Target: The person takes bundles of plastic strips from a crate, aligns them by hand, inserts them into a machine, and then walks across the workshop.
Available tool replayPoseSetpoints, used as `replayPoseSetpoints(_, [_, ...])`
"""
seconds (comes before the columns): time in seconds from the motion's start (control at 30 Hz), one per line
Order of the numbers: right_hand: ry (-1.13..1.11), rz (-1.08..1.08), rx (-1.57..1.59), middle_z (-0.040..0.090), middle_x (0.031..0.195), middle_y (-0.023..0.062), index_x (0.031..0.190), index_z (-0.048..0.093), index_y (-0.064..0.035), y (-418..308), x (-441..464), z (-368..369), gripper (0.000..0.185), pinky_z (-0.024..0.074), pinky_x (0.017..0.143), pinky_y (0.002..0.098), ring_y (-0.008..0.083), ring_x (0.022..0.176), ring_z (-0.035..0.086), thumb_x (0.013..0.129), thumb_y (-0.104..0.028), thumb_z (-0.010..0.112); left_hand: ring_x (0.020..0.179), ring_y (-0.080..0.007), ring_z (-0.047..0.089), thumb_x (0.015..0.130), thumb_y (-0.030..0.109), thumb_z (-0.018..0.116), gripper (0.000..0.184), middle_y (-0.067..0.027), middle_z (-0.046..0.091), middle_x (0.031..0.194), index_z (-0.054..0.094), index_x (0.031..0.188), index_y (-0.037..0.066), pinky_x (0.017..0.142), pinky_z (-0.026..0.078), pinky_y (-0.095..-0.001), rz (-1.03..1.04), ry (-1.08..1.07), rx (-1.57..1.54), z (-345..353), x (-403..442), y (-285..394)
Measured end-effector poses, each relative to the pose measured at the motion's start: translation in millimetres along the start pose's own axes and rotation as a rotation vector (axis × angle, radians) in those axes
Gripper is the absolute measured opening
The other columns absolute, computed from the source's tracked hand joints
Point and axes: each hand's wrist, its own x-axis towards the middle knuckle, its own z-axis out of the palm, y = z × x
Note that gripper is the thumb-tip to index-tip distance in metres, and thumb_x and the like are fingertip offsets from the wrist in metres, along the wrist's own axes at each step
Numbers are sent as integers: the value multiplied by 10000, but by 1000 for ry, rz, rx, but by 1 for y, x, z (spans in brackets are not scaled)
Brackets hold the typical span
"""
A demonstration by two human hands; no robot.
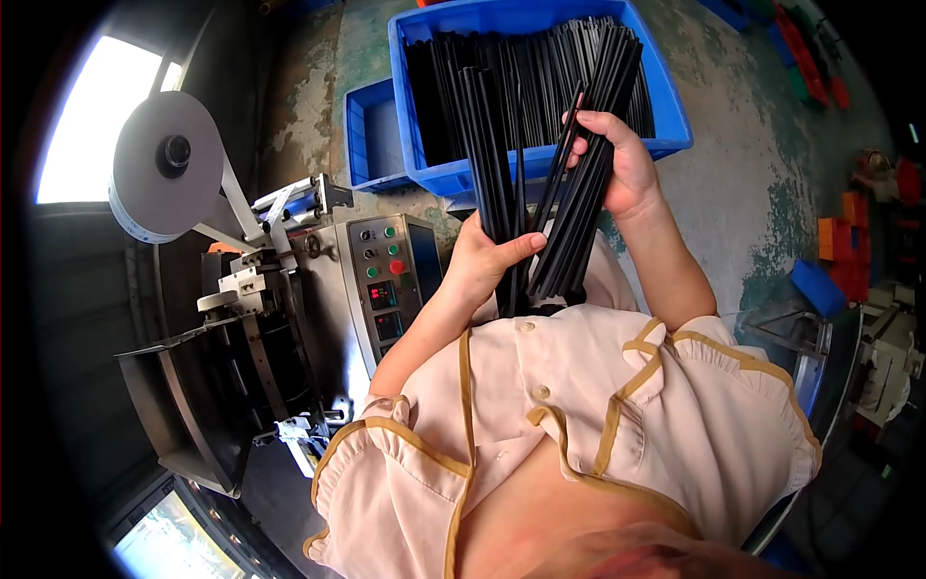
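My left hand is wrapped round the lower part of a bundle of thin black sticks, its thumb lying across them. A second, thicker bundle of black sticks leans to the right, gripped by my right hand with the thumb and fingers near its upper middle. A few loose sticks stand between the two bundles, one close to my right fingertips. Behind both hands, a large blue bin holds many more black sticks in upright rows. The far side of each bundle is hidden.
A smaller blue bin sits left of the large one. At the left stands a machine with a white tape reel and a button panel. A metal frame and orange and blue containers are at the right.
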Motion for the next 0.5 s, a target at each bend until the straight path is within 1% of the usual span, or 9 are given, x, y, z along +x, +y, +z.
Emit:
replayPoseSetpoints(0.13, [9,-52,-25,503,638,5,903,550,-64,2,-2,3,139,455,547,234,93,548,481,772,-110,539,800,-103,544,697,73,691,366,-37,593,913,529,1018,7,760,433,-244,22,11,-17,2,0,0])
replayPoseSetpoints(0.23, [38,-52,54,504,642,4,904,548,-70,2,-1,3,139,456,547,238,92,549,480,769,-87,522,796,-94,553,702,35,684,328,-35,596,908,527,989,13,747,453,-235,16,15,-30,3,1,-1])
replayPoseSetpoints(0.33, [-10,-37,9,508,645,6,906,555,-56,3,2,-3,151,457,547,240,98,551,484,759,-86,532,803,-96,551,705,35,680,328,-33,595,912,527,995,10,753,451,-239,25,9,-15,2,3,-1])
replayPoseSetpoints(0.4, [-2,-83,-145,527,666,13,894,566,-37,7,0,-3,167,456,557,238,102,568,498,739,-100,573,811,-98,551,706,35,677,337,-36,590,925,527,1007,9,760,448,-240,22,17,-41,1,2,0])
replayPoseSetpoints(0.43, [-1,-77,-143,527,666,13,894,566,-37,12,-2,-1,167,456,557,238,102,568,498,739,-100,573,811,-98,551,706,35,677,337,-36,590,925,527,1007,9,760,448,-240,19,22,-42,2,3,2])
replayPoseSetpoints(0.5, [39,-90,-342,549,693,20,879,575,-20,24,-8,4,188,454,575,237,106,588,514,717,-109,610,824,-104,552,705,38,678,359,-40,583,944,522,1027,10,768,450,-244,105,7,-63,7,4,6])
